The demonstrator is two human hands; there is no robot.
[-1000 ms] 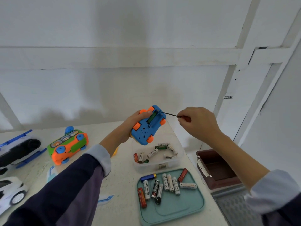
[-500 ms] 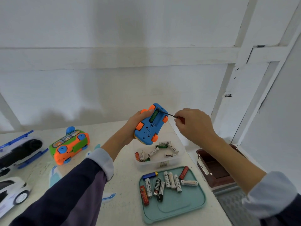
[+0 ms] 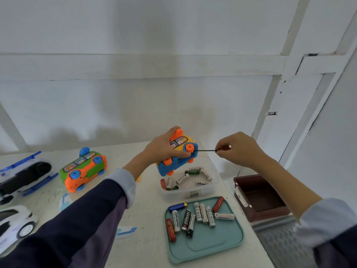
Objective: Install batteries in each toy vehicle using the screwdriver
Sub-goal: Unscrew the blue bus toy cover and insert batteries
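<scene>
Head view: the left hand (image 3: 164, 149) grips the toy bus (image 3: 178, 157); the right hand (image 3: 238, 149) pinches the screwdriver (image 3: 208, 150). The bus looks light, rigid and smooth, best held across its body.

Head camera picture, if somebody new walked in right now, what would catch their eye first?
Probably the blue and yellow toy bus, gripped above the table in the left hand, with the right hand pinching a thin screwdriver whose tip points at the bus. Next, the loose batteries scattered on the teal tray at the near right. A green and orange toy bus lies on the table to the left.
</scene>
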